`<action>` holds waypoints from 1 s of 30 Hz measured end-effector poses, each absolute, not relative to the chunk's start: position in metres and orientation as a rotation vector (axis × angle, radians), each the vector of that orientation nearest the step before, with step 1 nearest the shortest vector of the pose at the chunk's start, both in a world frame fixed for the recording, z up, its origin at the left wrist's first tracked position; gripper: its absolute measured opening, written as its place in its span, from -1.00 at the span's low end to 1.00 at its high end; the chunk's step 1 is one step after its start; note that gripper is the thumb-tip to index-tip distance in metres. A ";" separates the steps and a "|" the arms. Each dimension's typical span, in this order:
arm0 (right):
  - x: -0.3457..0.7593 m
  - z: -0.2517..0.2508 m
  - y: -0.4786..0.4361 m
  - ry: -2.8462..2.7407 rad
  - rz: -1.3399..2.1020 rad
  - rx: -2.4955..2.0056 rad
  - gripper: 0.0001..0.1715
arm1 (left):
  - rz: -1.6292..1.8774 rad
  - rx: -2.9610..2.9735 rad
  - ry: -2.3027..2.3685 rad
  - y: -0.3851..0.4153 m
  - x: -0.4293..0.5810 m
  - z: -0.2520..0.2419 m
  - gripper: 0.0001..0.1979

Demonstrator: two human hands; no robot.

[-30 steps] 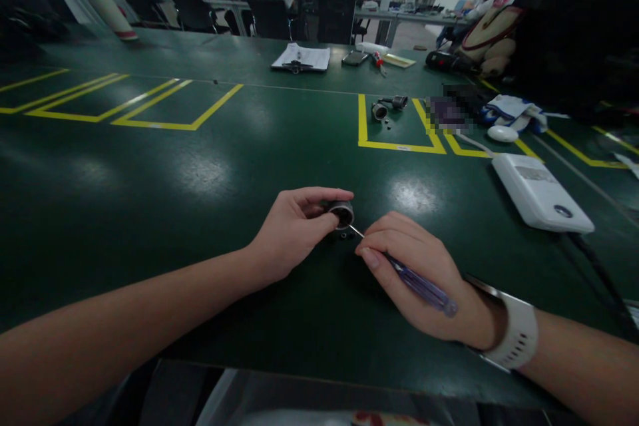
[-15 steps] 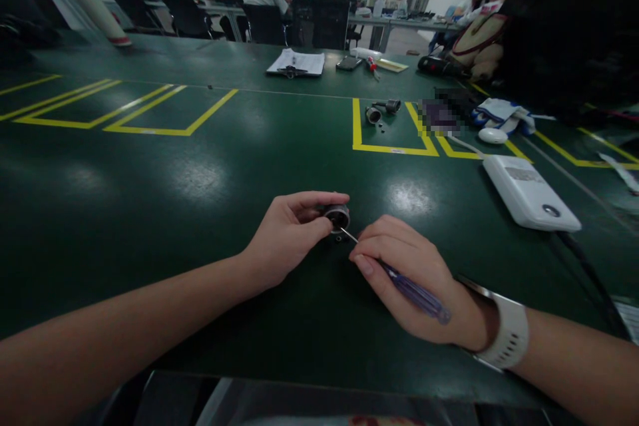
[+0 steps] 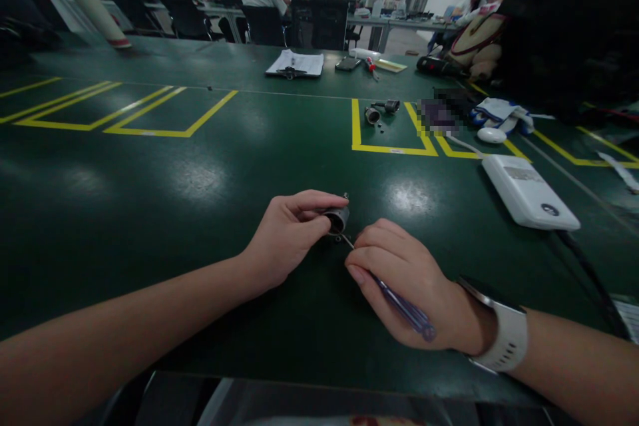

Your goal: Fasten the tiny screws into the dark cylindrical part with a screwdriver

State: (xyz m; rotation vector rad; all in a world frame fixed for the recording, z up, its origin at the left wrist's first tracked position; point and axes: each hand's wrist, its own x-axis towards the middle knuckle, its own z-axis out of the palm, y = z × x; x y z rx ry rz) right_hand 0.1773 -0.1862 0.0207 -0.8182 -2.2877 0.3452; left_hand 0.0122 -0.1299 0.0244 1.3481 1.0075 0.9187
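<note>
screwdriver (image 3: 399, 306) tip hidden, table item (image 3: 439, 114) pixelated

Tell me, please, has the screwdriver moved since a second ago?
Yes. Against the yellow outline, the screwdriver handle swung slightly nearer and leftward; its tip stays at the metal part.

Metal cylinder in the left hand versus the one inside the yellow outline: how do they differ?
The held cylinder is pinched by the left hand with a screwdriver tip at it. The boxed cylinder lies untouched, farther off. Both are small, dark and round.
</note>
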 end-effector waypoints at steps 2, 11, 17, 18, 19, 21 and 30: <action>0.177 0.021 -0.186 -2.296 0.343 -0.810 -0.83 | 0.906 1.322 1.017 -0.130 0.012 0.024 -0.72; 0.177 0.020 -0.187 -2.291 0.343 -0.865 -0.84 | 0.908 1.286 1.024 -0.129 0.014 0.025 -0.72; 0.176 0.019 -0.187 -2.294 0.339 -0.885 -0.84 | 0.924 1.262 1.021 -0.129 0.014 0.024 -0.72; 0.175 0.019 -0.187 -2.293 0.339 -0.894 -0.84 | 0.925 1.264 1.023 -0.129 0.014 0.024 -0.72; 0.175 0.019 -0.187 -2.292 0.338 -0.904 -0.83 | 0.925 1.264 1.026 -0.129 0.014 0.024 -0.72; 0.174 0.019 -0.187 -2.296 0.342 -0.920 -0.83 | 0.925 1.253 1.033 -0.129 0.014 0.024 -0.73; 0.183 0.022 -0.189 -1.866 0.513 -0.940 -0.80 | 0.944 1.138 1.036 -0.122 0.014 0.018 -0.78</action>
